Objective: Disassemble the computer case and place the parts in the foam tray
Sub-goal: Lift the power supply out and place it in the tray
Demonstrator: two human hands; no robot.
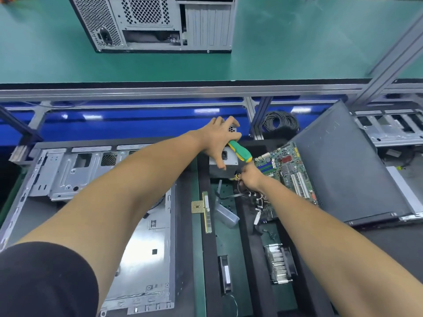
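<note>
Lowering PSU (223, 160) into far slot of tray (248, 216): left hand (217, 140) spread over it, screwdriver (240, 151) wedged under thumb; right hand (250, 177) pinching cables (256, 199), I think. Risk: screwdriver slips, or cables snag board (289, 170).

The opened case (96, 202) lies to my left on the desk (194, 184), the foam tray (208, 248) to its right. In the tray's far end sits the power supply (223, 163), the motherboard (286, 175) just right of it. A side panel (348, 170) lies farther right.
</note>
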